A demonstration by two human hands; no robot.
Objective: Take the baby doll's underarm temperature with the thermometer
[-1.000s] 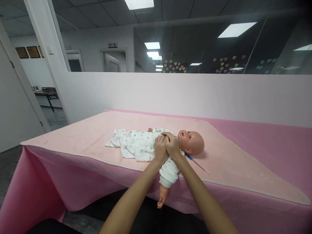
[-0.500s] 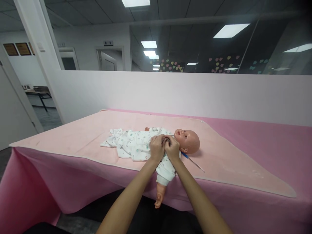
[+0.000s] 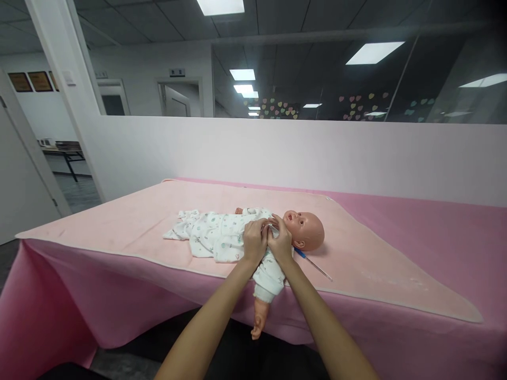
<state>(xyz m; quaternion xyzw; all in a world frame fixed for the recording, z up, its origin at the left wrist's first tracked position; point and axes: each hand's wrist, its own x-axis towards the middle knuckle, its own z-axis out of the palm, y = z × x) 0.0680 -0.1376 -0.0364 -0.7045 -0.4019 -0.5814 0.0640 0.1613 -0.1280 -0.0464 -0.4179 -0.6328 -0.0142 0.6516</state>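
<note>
A baby doll [image 3: 310, 230] lies on its back, head to the right, one arm hanging over the near table edge. It wears a white printed baby gown [image 3: 216, 232]. At the gown's upper chest, just below the doll's chin, my left hand [image 3: 254, 240] and my right hand [image 3: 280, 240] meet with curled fingers. Both are closed on the gown's cloth near the neck and shoulder; the exact part pinched is hidden by the fingers. Beside the doll's head lies a thin rod with a blue handle [image 3: 300, 252], partly covered by my right wrist.
A peach pad [image 3: 380, 269] lies over a pink tablecloth [image 3: 435, 227] that hangs down in front. Behind the table stands a white half wall [image 3: 293, 153] with glass above it. A door [image 3: 27, 169] and a far table are to the left.
My right fingers have lifted and straightened slightly at the gown's neck. My left hand has hardly moved, and the doll lies as before.
</note>
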